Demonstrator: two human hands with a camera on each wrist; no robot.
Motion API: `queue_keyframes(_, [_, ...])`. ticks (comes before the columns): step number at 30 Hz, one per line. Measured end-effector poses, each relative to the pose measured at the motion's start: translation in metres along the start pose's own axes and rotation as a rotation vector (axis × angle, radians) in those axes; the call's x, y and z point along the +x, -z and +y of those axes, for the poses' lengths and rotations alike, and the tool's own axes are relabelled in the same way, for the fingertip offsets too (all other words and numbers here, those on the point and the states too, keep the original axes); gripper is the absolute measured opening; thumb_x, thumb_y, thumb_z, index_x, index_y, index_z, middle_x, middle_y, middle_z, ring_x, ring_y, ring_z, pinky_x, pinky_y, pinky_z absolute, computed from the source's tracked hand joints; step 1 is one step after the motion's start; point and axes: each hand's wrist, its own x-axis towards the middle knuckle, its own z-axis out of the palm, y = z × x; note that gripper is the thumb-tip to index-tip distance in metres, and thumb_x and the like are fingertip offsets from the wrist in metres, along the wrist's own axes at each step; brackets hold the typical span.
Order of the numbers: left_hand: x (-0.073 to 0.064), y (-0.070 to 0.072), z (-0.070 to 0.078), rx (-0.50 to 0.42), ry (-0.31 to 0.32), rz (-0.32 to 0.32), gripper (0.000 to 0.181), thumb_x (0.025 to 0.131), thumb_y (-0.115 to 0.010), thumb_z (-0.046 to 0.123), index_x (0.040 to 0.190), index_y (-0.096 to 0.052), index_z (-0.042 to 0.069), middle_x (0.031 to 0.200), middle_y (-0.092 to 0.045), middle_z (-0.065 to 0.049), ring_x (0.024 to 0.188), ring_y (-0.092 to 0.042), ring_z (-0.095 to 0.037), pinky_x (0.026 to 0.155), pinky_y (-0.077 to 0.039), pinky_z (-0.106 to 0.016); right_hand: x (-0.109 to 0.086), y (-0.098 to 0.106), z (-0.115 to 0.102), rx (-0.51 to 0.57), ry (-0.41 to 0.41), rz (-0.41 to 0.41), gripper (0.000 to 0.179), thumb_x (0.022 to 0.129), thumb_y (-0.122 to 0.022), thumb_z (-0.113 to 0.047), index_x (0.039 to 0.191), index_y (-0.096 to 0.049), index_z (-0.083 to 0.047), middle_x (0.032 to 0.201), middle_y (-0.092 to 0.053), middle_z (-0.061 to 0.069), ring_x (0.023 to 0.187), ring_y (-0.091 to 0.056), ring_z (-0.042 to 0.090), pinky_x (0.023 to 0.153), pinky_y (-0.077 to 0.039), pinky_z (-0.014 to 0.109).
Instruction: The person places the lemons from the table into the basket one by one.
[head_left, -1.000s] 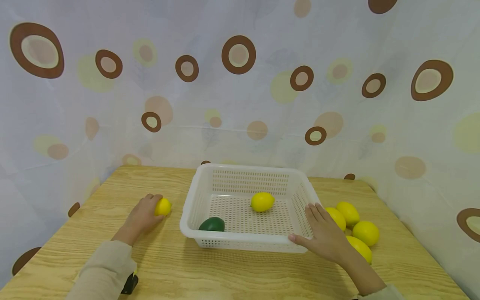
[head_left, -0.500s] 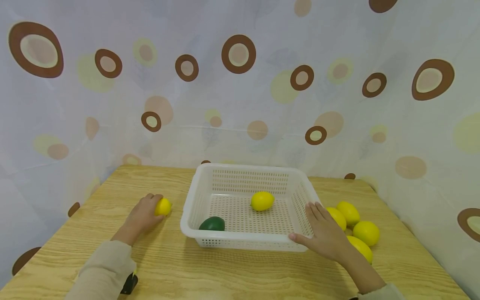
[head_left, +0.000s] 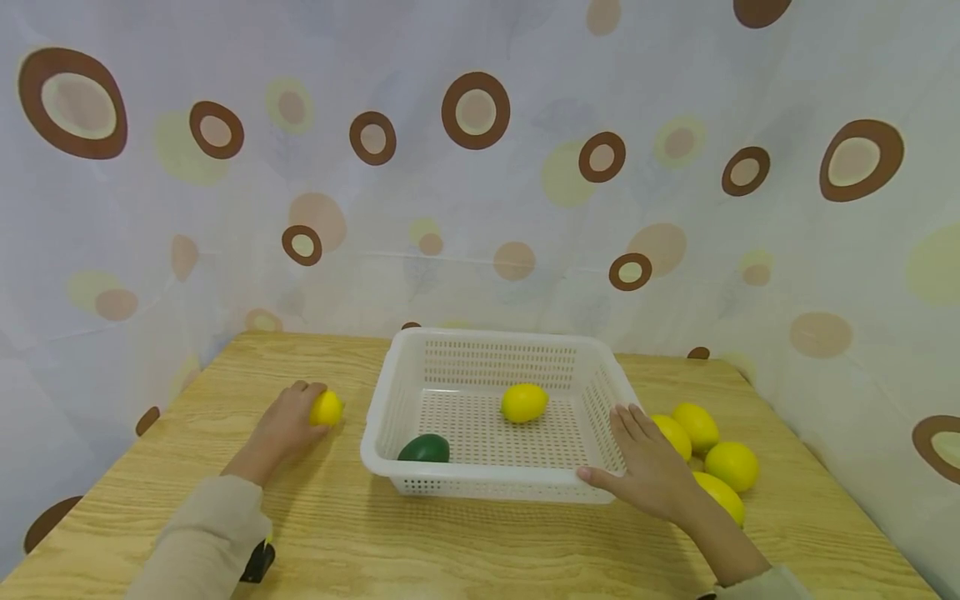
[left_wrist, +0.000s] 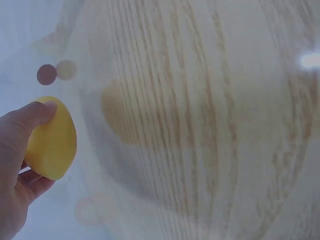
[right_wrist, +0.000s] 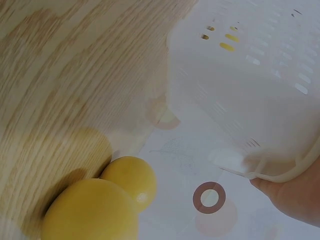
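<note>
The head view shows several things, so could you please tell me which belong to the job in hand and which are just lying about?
In the job, judging by touch:
held lemon, in the left hand
white basket, right hand on its rim

Perhaps just lying about, as no hand holds them:
loose lemon in the basket
green fruit beside its near wall
four lemons right of it

The left hand grips; the right hand stretches straight-fingered.

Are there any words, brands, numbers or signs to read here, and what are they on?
None that I can read.
The lemons and white basket show no writing.
The spotted sheet has just a pattern.
The small black thing, lower left, shows too little to tell.
</note>
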Motion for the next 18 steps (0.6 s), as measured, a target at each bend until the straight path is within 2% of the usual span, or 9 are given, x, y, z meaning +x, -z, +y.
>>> queue_keyframes(11, [0.01, 0.013, 0.013, 0.021, -0.034, 0.029, 0.053, 0.075, -0.072, 0.008, 0.12, -0.05, -0.011, 0.109, -0.055, -0.029, 0.093, -0.055, -0.038, 0.082, -0.049, -0.052, 0.0, 0.0, 0.0, -0.006, 0.0, 0.004, 0.098, 0.083, -0.054, -0.06, 0.138, -0.026, 0.016, 0.146, -0.022, 0.033, 0.137, -0.016, 0.048, 0.11, -0.018, 0.059])
queue_keyframes(18, [0.013, 0.017, 0.018, 0.033, -0.059, 0.051, 0.051, 0.076, -0.072, 0.009, 0.119, -0.051, -0.01, 0.108, -0.055, -0.028, 0.091, -0.055, -0.038, 0.08, -0.05, -0.051, 0.0, 0.0, -0.001, 0.0, -0.005, -0.001, 0.098, 0.083, -0.054, -0.06, 0.138, -0.025, 0.015, 0.147, -0.021, 0.033, 0.137, -0.016, 0.048, 0.11, -0.017, 0.059])
